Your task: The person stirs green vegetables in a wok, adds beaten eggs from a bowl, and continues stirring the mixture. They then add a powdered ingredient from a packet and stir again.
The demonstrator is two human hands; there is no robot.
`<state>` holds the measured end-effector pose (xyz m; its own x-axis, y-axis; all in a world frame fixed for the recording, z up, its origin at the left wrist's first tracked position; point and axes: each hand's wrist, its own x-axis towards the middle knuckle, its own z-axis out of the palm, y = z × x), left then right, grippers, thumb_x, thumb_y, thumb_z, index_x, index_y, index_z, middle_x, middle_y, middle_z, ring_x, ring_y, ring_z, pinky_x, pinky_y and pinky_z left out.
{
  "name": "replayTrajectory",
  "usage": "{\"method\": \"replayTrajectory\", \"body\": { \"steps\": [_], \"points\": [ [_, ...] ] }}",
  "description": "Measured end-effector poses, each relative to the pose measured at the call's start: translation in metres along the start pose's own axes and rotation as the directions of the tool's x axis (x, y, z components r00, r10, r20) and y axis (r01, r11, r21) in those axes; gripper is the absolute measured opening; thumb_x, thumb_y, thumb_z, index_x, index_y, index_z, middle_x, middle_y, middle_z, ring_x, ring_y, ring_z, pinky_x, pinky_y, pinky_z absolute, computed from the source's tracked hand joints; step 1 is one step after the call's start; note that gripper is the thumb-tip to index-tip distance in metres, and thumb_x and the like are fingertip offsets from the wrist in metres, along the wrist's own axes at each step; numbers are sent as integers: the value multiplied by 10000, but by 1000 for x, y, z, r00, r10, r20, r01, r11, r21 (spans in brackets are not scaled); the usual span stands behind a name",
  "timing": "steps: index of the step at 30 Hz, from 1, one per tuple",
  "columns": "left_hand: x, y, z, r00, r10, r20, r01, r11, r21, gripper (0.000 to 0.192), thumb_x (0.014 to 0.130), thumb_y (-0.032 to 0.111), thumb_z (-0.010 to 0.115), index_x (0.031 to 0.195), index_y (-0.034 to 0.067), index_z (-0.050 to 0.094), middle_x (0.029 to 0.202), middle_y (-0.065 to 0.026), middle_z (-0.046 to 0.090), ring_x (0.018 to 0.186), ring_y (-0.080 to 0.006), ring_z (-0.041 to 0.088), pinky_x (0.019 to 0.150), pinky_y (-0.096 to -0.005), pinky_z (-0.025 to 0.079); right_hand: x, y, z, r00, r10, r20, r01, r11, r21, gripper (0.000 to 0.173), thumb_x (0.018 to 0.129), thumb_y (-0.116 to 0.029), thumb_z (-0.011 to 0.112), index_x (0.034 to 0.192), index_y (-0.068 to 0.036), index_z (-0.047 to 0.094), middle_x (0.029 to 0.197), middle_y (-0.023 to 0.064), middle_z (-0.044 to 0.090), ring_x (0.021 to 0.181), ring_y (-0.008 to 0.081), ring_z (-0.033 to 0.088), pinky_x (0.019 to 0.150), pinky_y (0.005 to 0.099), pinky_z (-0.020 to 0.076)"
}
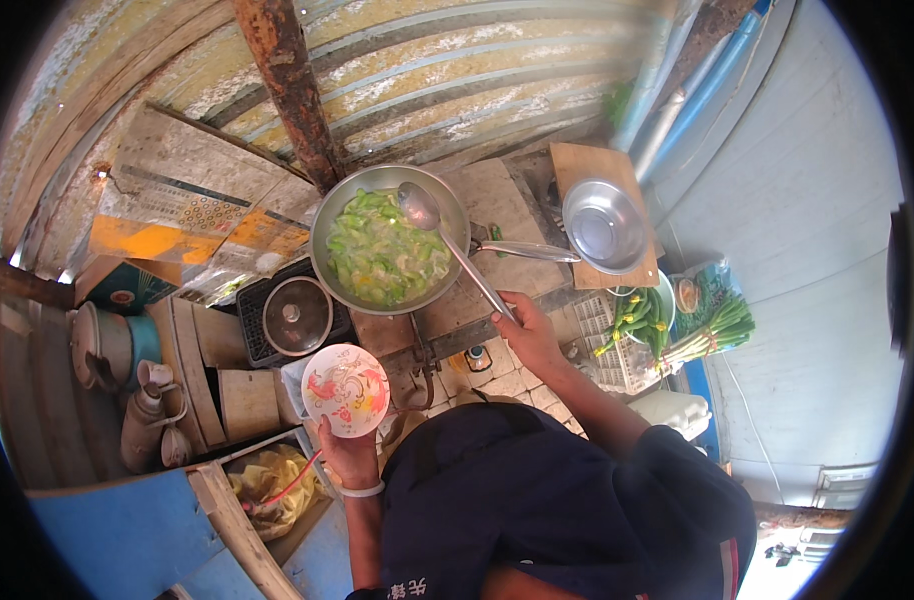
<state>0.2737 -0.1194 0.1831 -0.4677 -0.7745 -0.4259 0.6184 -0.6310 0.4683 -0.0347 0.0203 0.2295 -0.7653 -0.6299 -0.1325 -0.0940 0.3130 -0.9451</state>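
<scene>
My right hand grips the handle of a metal ladle. The bowl of the ladle rests over the food in a wide frying pan, close to its far right side. Pieces of green vegetable lie in a pale broth in the pan, with a few yellow bits among them. In my left hand is a white bowl or plate with a red and orange pattern, held by its near edge just in front of the pan. No food shows in it.
Right of the pan handle, a steel basin sits on a wooden board. Green vegetables and bundled greens lie farther right. A glass lid rests on a black crate at left. A rusty post rises behind the pan.
</scene>
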Motion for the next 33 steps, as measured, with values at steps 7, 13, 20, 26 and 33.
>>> {"method": "replayTrajectory", "body": {
  "steps": [7,13,20,26,33],
  "points": [
    [-2,1,3,1000,5,1,-5,1000,-11,600,998,361,529,1517,96,383,1512,-136,483,1377,-339,487,1097,-558,443,0,-1,1,1000,19,6,-19,999,-39,365,955,-193,697,1279,-57,600,707,26,610,626,89,551,578,282,440],
    [-3,1,3,1000,6,-5,-6,1000,0,595,999,361,530,1511,94,389,1508,-133,489,1374,-338,490,1095,-558,444,2,9,2,1000,-31,-3,30,998,-51,366,953,-203,697,1275,-60,598,711,32,617,631,101,558,588,293,446],
    [-4,0,6,999,22,-31,-22,1000,7,574,1002,391,540,1465,67,435,1462,-143,534,1321,-342,545,1040,-554,509,1,10,1,999,-40,1,40,998,-47,372,957,-202,692,1285,-57,592,719,26,607,640,100,549,592,293,443],
    [-4,1,4,1000,-12,-4,12,1000,9,588,999,376,533,1490,76,415,1483,-133,516,1350,-327,519,1078,-540,467,-1,6,1,1000,-26,11,26,999,-37,372,960,-193,688,1293,-60,591,723,24,607,640,99,549,591,291,443],
    [-4,0,4,1000,1,-14,-1,1000,23,600,992,399,549,1481,74,426,1476,-136,526,1337,-336,533,1058,-551,493,-3,6,1,1000,-3,13,4,998,-60,380,955,-191,695,1298,-65,593,741,26,622,656,103,565,605,294,458]
  ]
}}
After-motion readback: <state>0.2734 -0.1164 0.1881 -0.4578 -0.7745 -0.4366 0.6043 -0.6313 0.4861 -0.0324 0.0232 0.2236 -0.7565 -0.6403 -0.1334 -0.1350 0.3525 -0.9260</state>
